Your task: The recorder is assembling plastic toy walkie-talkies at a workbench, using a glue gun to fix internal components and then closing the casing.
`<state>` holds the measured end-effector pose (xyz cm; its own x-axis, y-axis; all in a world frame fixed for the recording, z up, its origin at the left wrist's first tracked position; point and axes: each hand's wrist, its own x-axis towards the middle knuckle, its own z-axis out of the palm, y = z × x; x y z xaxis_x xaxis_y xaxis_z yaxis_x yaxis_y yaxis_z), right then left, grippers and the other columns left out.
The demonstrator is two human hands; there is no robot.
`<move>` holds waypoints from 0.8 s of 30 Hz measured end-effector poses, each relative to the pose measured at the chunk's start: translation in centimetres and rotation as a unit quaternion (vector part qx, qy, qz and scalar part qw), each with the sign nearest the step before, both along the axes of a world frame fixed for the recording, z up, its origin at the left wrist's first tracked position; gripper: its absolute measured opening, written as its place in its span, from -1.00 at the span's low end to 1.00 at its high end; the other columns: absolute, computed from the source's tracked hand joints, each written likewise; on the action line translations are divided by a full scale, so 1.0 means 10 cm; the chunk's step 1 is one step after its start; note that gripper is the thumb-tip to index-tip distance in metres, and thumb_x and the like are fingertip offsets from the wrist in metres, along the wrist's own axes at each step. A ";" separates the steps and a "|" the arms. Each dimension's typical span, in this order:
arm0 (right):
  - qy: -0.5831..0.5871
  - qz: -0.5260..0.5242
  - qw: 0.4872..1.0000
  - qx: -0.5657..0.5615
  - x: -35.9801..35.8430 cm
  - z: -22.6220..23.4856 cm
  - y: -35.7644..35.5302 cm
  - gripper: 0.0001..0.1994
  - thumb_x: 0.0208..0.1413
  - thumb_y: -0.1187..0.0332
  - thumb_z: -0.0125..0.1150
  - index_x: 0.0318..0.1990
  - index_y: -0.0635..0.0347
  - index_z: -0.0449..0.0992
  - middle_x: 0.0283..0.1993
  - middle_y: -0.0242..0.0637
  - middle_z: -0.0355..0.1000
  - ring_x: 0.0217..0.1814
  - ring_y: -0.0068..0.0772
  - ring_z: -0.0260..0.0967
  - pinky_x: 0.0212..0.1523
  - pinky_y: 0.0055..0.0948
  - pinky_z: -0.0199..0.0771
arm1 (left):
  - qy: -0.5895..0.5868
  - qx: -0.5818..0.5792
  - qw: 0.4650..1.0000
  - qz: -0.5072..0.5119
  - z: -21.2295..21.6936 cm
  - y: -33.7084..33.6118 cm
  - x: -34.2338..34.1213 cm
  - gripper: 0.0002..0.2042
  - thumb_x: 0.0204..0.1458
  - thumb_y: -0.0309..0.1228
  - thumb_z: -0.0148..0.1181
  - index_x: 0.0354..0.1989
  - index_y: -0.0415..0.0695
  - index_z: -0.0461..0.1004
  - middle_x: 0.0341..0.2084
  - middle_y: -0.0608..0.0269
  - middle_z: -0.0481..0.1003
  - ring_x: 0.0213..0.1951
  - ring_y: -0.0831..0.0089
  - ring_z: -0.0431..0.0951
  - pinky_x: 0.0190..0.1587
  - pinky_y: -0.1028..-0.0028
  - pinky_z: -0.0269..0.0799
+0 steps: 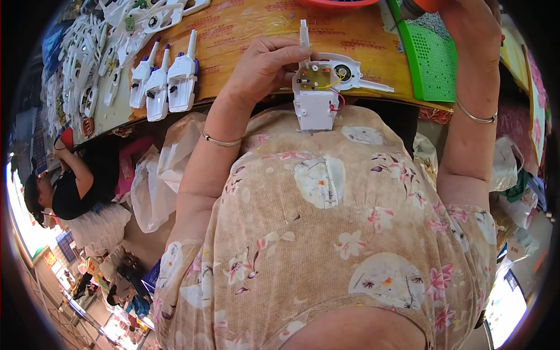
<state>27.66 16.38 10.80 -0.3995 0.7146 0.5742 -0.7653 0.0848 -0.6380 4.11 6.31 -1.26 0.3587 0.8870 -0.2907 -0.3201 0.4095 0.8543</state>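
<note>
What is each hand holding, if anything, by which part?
Left hand: the white housing, by its antenna end. Right hand: perhaps an orange object; grip cut off.

This place looks like an assembly workshop. On the left end of the surface (pixel 227 34), many white plastic casings (pixel 76 67) are heaped, and three similar casings (pixel 156 93) lie side by side near the front edge. At this edge, an open casing (pixel 316 112) shows its circuit board (pixel 318 78). Another person (pixel 96 172) is beyond the left end.
</note>
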 end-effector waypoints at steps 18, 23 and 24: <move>-0.252 -0.584 0.730 0.249 0.09 -0.24 -0.64 -0.81 -0.01 0.57 0.19 -0.19 0.31 0.51 -0.30 -0.29 0.48 -0.28 -0.62 0.41 -0.24 -0.62 0.41 | 0.101 0.080 0.991 0.041 0.14 -0.05 0.17 -0.80 0.09 -0.35 0.17 -0.29 -0.24 0.59 -0.62 0.46 0.43 -0.61 0.77 0.26 -0.57 0.72 0.08; -0.432 -0.343 0.788 0.271 -0.38 -0.80 -0.60 -0.78 0.02 0.60 0.13 -0.14 0.28 0.50 -0.33 -0.32 0.43 -0.31 -0.57 0.39 -0.29 -0.63 0.37 | 0.104 0.078 0.991 0.020 0.11 -0.07 0.12 -0.80 0.11 -0.36 0.15 -0.28 -0.26 0.57 -0.49 0.40 0.52 -0.49 0.73 0.41 -0.48 0.70 0.32; -0.433 -0.343 0.788 0.272 -0.39 -0.83 -0.57 -0.78 0.02 0.60 0.13 -0.14 0.28 0.50 -0.33 -0.32 0.43 -0.31 -0.57 0.39 -0.29 -0.63 0.37 | 0.094 0.066 0.993 0.026 0.13 -0.08 0.13 -0.79 0.10 -0.37 0.15 -0.26 -0.27 0.57 -0.47 0.38 0.53 -0.47 0.72 0.43 -0.46 0.69 0.35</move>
